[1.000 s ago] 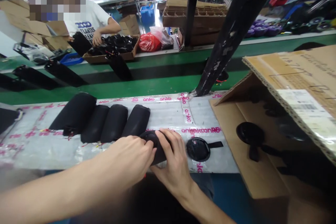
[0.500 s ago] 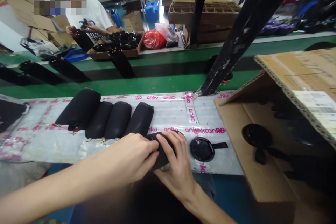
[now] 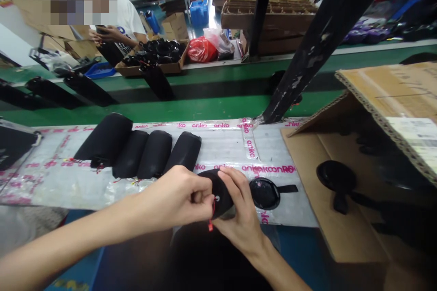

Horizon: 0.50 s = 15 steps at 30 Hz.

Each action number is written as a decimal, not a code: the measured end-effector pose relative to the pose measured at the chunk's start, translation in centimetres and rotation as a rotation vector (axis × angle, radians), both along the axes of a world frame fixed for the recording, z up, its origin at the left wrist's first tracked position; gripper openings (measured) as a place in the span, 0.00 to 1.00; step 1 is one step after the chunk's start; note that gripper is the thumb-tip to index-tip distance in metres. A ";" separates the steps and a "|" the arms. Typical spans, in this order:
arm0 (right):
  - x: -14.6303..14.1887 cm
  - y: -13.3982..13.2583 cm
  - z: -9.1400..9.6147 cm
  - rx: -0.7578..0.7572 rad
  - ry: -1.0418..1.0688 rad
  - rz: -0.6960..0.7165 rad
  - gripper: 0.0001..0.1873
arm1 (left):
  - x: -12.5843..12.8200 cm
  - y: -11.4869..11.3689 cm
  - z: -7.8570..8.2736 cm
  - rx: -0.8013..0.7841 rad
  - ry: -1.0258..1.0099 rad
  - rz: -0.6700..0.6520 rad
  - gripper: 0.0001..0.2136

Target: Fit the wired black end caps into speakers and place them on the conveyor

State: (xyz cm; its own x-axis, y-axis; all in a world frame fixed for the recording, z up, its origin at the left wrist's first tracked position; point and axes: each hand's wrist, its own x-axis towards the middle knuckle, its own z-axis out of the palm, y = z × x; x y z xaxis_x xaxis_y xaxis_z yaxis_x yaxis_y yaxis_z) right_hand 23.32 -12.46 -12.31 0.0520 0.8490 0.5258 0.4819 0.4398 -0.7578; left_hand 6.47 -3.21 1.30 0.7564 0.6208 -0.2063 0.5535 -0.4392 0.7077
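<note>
1. Two hands are busy at the front edge of the plastic-sheeted bench (image 3: 44,195)! The right hand (image 3: 241,223) cups the black pod (image 3: 218,193) from below, fingers curled over its top, while the left hand (image 3: 177,193) is pinched closed at the pod's near end, beside a thin red wire (image 3: 211,220). Do those fingers have the wire? They hide it, so I can't tell.
2. The pod looks light and a little soft, with a matte skin that should grip well. The body is the place to hold it, cradled in the palm. That wire looks fragile and shouldn't take any pull.
3. Just right of the pod sits a round black disc (image 3: 264,193) with a strap, and to the left, four black pods (image 3: 155,154) lie side by side.
4. Further right, an open cardboard box (image 3: 334,241) holds another black disc (image 3: 336,177).
5. Far across the line, a co-worker's hands (image 3: 109,32) work above a cardboard tray (image 3: 150,69) of black parts, with a red bag (image 3: 201,50) just beyond.
</note>
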 end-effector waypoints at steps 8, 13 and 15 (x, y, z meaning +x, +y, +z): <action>2.2 0.2 -0.6 -0.136 0.132 0.027 0.52 | -0.4 1.5 0.6 0.309 -0.058 -0.078 0.15; 4.7 0.6 -1.1 -0.342 0.274 0.042 0.56 | 0.8 0.5 -2.0 0.619 -0.290 -0.027 0.05; 5.6 0.6 -0.6 -0.379 0.247 0.086 0.59 | 1.9 -0.4 -3.4 0.689 -0.352 0.015 0.05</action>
